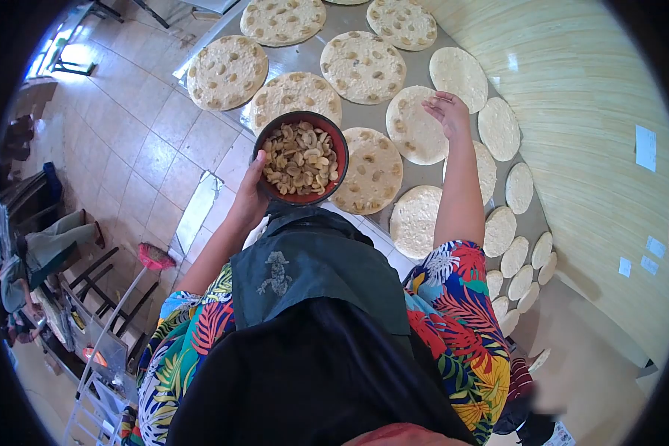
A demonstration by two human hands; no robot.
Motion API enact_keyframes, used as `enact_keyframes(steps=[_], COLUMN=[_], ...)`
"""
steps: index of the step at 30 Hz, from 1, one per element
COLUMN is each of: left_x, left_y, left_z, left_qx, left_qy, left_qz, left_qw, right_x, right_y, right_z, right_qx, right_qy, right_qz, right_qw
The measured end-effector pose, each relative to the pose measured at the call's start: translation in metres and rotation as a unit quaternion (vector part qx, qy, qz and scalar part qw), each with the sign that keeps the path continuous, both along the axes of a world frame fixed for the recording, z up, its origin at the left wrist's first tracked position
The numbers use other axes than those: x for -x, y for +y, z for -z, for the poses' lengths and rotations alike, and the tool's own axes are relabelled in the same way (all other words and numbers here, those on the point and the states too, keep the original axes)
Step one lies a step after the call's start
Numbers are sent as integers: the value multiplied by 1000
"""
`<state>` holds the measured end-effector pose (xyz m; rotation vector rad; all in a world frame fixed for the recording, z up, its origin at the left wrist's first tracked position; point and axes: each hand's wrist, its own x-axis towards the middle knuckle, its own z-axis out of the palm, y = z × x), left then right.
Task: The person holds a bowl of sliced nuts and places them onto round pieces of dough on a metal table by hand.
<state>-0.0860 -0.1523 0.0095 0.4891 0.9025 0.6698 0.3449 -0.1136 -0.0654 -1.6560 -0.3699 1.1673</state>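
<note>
My left hand [254,192] grips the rim of a round bowl [345,152], dark outside and red inside. Sliced mushrooms [299,160] fill it. Over a pizza base [416,137] hovers my right hand [447,113], fingers slightly bent and apart, with no slice visible in them. A few slices lie on that base's left side. Left of it, another base [368,175] carries scattered mushrooms and is partly covered by the bowl. Farther up, bases such as this one [363,68] are dotted with slices.
Plain bases [416,221] line the right part of the grey table [446,67], against a wood-patterned wall [565,89]. A broom [154,257] is on the tiled floor at left. Another person [56,239] is at far left, near dark stools. A striped sleeve [520,375] shows at lower right.
</note>
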Motion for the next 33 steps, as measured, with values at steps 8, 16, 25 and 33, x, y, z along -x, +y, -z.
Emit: enact_keyframes(steps=[8, 16, 25, 33], left_x=[3, 5, 8, 3], left_y=[0, 0, -1, -1], left_z=[-2, -3, 2, -3], left_qx=[14, 22, 24, 9], left_qy=[3, 10, 14, -5], left_qz=[-4, -17, -32, -28], left_qw=[1000, 1000, 999, 1000], right_x=[-15, -12, 0, 9], right_y=[15, 38, 50, 44], right_z=[16, 32, 40, 41], right_qx=[32, 57, 108, 69], right_qy=[-68, -422, -533, -667], right_qz=[-33, -244, -308, -284], right_qw=[997, 871, 780, 685])
